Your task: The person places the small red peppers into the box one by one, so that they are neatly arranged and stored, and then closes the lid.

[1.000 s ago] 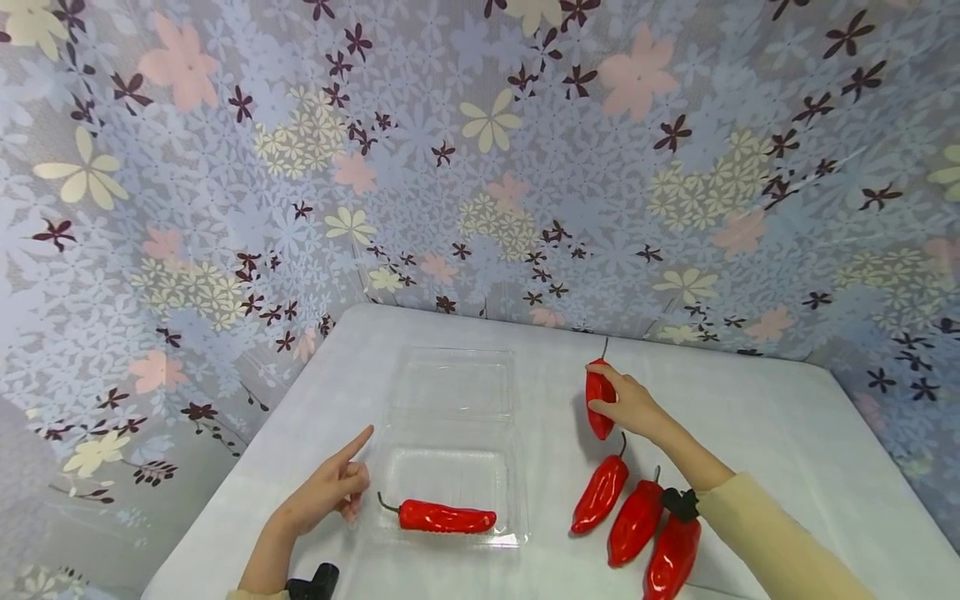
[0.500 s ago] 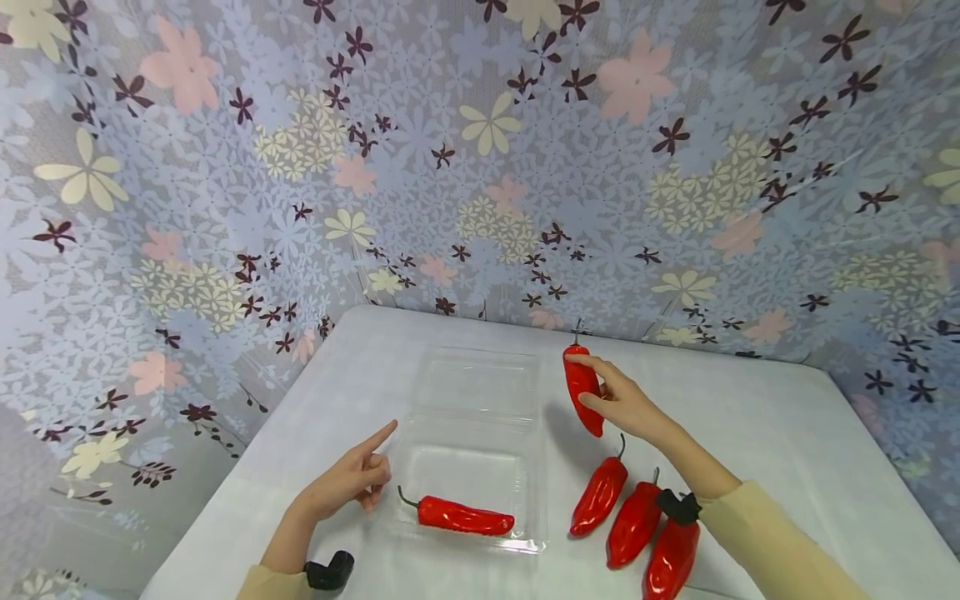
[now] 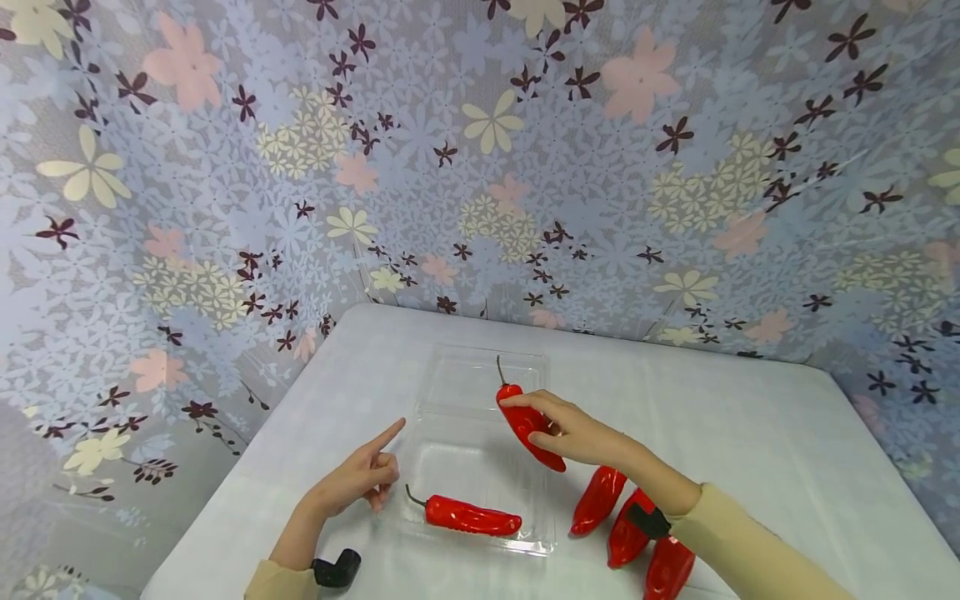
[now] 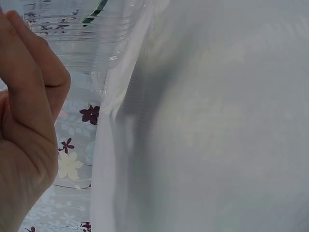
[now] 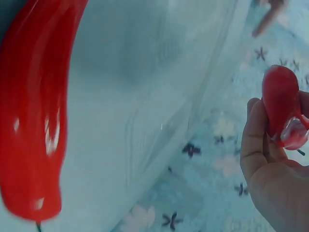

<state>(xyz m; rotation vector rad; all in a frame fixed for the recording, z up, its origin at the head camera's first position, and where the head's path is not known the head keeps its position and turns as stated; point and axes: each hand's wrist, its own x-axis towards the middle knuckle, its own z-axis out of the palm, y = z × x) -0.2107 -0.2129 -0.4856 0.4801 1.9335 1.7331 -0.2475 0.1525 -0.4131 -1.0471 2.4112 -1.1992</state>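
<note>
One red pepper [image 3: 527, 425] is in the right hand [image 3: 577, 429], which we mark as gripping: fingers along one side, thumb on the other. We place it over the right side of the clear container [image 3: 457, 467], tilted, stem aimed at the container's far half, tip past its right edge. We can't tell if it touches the plastic.

Second pepper [image 3: 474, 517]: inside the container's near half, lying crosswise along the near edge, stem left.

Left hand [image 3: 360, 479] is just beside the container's left edge, index finger straight, other fingers folded in; contact with the plastic we can't tell. In the left wrist view we see a green stem [image 4: 94, 13] at the container.

Right of the container, on the white table [image 3: 712, 417], we count a third pepper [image 3: 598, 502], a fourth pepper [image 3: 626, 535] and a fifth pepper [image 3: 667, 571], in a slanting row, partly behind the right forearm and its black wrist device [image 3: 648, 521]. Floral backdrop [image 3: 420, 167] rises beyond the container.
</note>
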